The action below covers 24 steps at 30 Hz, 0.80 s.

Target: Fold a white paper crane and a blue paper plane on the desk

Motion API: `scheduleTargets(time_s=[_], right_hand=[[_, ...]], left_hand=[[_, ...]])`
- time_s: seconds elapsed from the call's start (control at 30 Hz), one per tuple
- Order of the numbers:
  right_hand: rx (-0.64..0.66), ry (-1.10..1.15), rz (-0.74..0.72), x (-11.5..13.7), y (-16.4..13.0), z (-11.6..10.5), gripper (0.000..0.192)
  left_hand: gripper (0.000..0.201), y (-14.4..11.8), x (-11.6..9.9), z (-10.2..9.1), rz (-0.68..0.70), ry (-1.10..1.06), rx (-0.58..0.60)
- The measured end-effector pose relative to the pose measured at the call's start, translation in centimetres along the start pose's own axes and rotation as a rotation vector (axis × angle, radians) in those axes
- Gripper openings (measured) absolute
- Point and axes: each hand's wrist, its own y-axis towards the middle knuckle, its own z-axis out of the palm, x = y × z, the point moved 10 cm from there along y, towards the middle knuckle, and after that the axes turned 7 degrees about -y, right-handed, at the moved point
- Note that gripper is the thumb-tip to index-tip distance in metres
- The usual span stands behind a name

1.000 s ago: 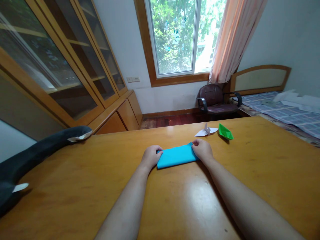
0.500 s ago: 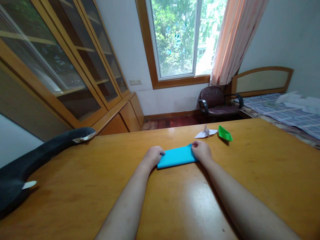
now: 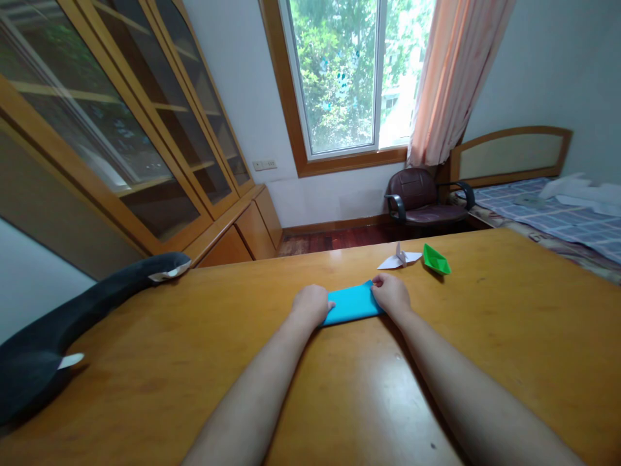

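Both hands – left hand point(image 3: 312, 304), right hand point(image 3: 391, 294) – pinched the half-folded blue paper point(image 3: 352, 302). At two o'clock, a finished white paper crane point(image 3: 400, 256) and green paper boat point(image 3: 435, 259) waited.

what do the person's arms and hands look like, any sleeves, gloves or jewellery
Both forearms are bare up to the picture's lower edge: no sleeve shows. The left hand and the right hand wear no gloves, and no ring, watch or bracelet shows on either. No markings are visible.

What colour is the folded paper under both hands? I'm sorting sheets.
Bright blue folded paper, seen in the head view.
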Motion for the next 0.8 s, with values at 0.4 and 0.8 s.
scheduleTargets(time_s=[0.4,0.8], right_hand=[[-0.016,0.006,-0.014,-0.1,0.1,0.2,0.021],[-0.003,0.026,-0.012,-0.2,-0.1,0.3,0.023]], left_hand=[[0.047,-2.5,-1.4,1.1,-0.103,-0.03,-0.071],[0.062,-3.9,-1.7,1.7,-0.101,-0.093,-0.145]])
